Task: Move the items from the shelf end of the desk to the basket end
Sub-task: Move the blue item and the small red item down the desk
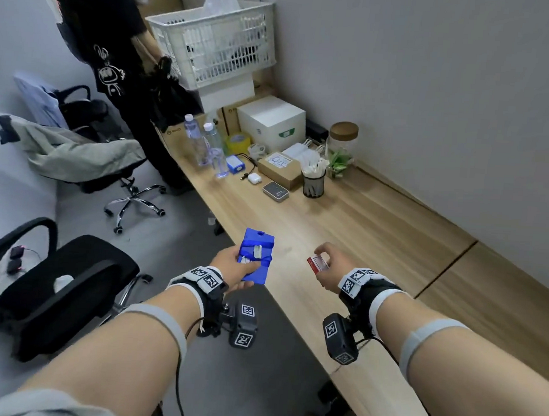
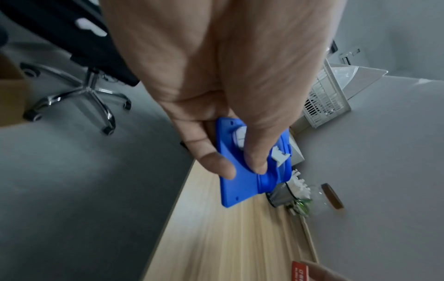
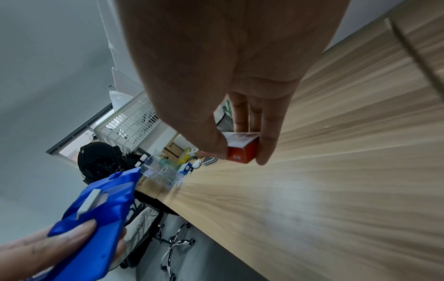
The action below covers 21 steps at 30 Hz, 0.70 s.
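- Left hand (image 1: pixel 231 264) grips a blue card holder (image 1: pixel 256 259), held above the counter (image 1: pixel 377 233) edge.
- Right hand (image 1: pixel 333 269) pinches a small red-and-white box (image 1: pixel 317 264) over the bare mid-counter.
- White basket (image 1: pixel 212 40) stands at the far end, several items grouped before it.
- Judgement: both held items in transit, not yet set down; remainder at the shelf end out of view.

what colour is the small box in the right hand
The small cardboard box is orange-red with a white face, pinched by the right hand; the right wrist view shows it best.
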{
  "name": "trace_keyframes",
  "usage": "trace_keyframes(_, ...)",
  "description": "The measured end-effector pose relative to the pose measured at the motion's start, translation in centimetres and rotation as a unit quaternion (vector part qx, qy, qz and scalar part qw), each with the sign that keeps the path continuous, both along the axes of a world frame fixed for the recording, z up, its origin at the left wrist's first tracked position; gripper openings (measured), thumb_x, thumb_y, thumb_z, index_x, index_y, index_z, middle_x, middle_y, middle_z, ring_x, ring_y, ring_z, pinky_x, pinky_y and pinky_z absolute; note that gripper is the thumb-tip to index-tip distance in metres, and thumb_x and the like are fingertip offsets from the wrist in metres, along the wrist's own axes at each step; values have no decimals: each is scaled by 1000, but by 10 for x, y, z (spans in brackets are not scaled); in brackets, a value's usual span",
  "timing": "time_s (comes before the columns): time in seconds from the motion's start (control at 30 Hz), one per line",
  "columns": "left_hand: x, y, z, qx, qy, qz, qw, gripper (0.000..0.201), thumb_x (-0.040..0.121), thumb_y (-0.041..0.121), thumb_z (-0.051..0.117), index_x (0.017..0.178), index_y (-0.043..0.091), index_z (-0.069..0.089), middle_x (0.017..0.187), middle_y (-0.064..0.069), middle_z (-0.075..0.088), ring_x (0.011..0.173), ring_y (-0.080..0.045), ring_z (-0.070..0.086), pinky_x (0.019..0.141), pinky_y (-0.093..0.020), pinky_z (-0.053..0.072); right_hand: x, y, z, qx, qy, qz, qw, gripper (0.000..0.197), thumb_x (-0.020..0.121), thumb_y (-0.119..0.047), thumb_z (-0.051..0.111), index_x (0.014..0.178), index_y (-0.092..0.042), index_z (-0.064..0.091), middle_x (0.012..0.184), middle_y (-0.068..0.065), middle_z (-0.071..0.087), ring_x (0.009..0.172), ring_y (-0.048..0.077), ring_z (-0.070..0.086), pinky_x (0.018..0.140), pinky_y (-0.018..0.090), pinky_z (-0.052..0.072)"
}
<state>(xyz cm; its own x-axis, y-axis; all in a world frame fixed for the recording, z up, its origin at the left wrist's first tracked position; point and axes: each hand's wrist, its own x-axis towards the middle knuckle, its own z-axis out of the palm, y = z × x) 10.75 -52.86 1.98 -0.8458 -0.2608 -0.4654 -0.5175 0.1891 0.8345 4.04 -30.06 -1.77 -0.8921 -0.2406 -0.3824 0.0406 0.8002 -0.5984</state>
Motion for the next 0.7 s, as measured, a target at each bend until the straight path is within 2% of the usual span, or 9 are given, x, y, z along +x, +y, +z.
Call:
trace_keyframes(0.07, -25, -28, -6, -4, -5, 17, 1000, 17, 91, 12, 67, 108, 12, 64, 114, -18, 70, 88, -27, 71, 62, -28, 57, -28, -28, -5, -3, -2, -4, 1000, 53, 77, -18, 56, 126, -33, 45, 113, 10, 57, 88, 30, 65, 73, 37, 57)
trace_keyframes(0.13, -47, -53, -13, 7, -12, 51, 999, 14, 93, 9, 62, 107, 11, 63, 117, -19, 67, 102, -32, 69, 70, -33, 58, -51, -53, -12, 11, 2, -3, 1000, 61, 81, -17, 59, 138, -27, 39, 121, 12, 54, 98, 31, 61, 72, 33, 49)
trace_keyframes(0.23, -79, -83, -23, 28, -26, 80, 996, 15, 96, 5, 55, 107, 14, 60, 118, -16, 65, 110, -33, 65, 79, -38, 60, -82, -84, -22, 39, -9, 0, 999, 65, 82, -18, 63, 142, -19, 37, 129, 11, 53, 111, 29, 58, 80, 31, 46)
trace_keyframes(0.3, -105, -104, -33, 37, -33, 86, 995, 16, 96, 4, 53, 106, 14, 60, 118, -13, 64, 110, -32, 65, 78, -37, 60, -104, -100, -29, 51, -20, -7, 998, 59, 81, -20, 65, 136, -16, 44, 129, 9, 55, 110, 27, 58, 80, 30, 46)
trace_keyframes(0.43, -172, -143, -62, 51, -57, 82, 994, 18, 97, 3, 51, 94, 17, 61, 113, -12, 64, 107, -31, 64, 69, -34, 59, -154, -135, -48, 86, -29, -15, 996, 46, 78, -24, 68, 122, -16, 54, 120, 8, 56, 101, 24, 58, 73, 29, 43)
trace_keyframes(0.53, -230, -177, -91, 58, -82, 63, 993, 19, 96, 2, 50, 95, 17, 61, 111, -13, 64, 101, -32, 65, 73, -37, 60, -197, -167, -65, 118, -35, -37, 992, 45, 78, -26, 70, 120, -18, 56, 120, 7, 55, 102, 23, 58, 75, 29, 46)
trace_keyframes(0.63, -278, -207, -113, 61, -102, 34, 992, 21, 93, 1, 50, 85, 16, 62, 104, -16, 65, 95, -33, 65, 80, -41, 60, -230, -195, -76, 144, -44, -57, 987, 47, 78, -26, 71, 122, -19, 56, 122, 7, 54, 107, 25, 57, 78, 27, 43)
trace_keyframes(0.7, -310, -234, -127, 56, -126, 19, 990, 18, 90, 0, 51, 81, 12, 60, 94, -17, 62, 85, -33, 62, 77, -40, 57, -252, -220, -85, 161, -52, -65, 984, 47, 78, -29, 72, 121, -18, 56, 121, 8, 55, 108, 25, 56, 79, 27, 42)
